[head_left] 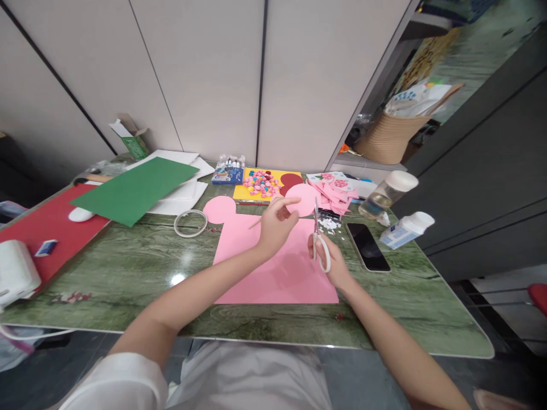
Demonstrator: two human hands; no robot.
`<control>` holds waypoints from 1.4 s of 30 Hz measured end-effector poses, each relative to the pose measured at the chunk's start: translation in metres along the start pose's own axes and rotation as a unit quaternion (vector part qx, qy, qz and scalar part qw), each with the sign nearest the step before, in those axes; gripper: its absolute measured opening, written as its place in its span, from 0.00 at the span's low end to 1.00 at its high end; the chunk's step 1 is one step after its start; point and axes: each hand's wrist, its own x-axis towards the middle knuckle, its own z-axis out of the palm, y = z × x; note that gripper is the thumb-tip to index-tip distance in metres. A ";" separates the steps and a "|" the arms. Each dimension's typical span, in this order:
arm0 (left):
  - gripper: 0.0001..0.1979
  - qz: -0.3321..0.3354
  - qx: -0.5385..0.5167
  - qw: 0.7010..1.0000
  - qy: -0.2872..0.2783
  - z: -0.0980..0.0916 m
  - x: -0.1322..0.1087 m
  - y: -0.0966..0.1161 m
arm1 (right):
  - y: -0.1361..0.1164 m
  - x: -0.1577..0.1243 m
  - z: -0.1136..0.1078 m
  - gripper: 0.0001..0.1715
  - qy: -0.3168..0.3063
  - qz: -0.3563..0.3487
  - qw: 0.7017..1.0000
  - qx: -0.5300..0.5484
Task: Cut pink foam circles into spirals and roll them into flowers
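Note:
My left hand [276, 223] is closed, pinching a pink paper circle [304, 199] lifted above the table. In my right hand [331, 261] are white-handled scissors [319, 242], blades pointing up and meeting the circle's right edge. Below both hands a large pink paper sheet [277, 273] lies flat on the green table [128, 273]. A second pink circle [219, 209] rests at the sheet's upper left corner.
A tape ring [190, 222], green sheet [137, 191], red board [40, 228] and white device [15, 272] lie to the left. Behind are a yellow sheet with colourful pom-poms [260, 183], paint bottles [229, 169] and pink cut-outs [335, 192]. A phone [367, 246] and two bottles [387, 195] sit right.

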 end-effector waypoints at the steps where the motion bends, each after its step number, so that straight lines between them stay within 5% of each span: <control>1: 0.13 -0.001 0.000 1.000 0.001 0.000 0.000 0.000 | 0.000 0.000 0.000 0.18 0.000 0.002 1.000 0.000; 42: 0.12 -0.007 0.000 1.000 0.004 0.001 0.000 -0.001 | -0.003 0.000 0.001 0.20 -0.001 0.005 1.000 -0.010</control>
